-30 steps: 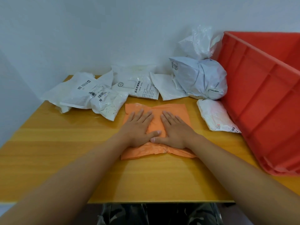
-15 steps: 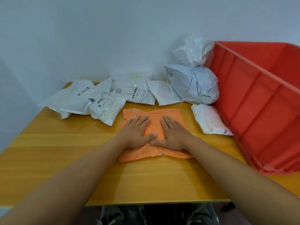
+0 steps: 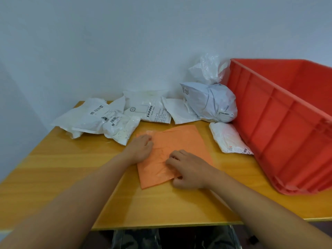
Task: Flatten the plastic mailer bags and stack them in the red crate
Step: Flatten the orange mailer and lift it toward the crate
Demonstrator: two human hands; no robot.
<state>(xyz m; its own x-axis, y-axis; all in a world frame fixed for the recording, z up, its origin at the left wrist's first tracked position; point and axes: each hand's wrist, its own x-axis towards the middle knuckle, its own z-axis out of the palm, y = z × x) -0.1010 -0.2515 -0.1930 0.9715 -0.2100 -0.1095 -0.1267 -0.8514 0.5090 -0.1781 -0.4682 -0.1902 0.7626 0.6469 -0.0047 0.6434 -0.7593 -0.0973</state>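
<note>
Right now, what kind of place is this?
Probably a small parcel-sorting corner, though it could be an ordinary room. A yellow wooden table against a plain white wall holds a heap of white plastic mailer bags, one flat orange mailer bag and a big red plastic crate.

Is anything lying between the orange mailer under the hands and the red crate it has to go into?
Partly. A small white mailer lies on the table between the orange mailer and the red crate, against the crate's near wall. That wall also stands tall, so the bag must be lifted over both. Nothing else visibly blocks the way.
</note>
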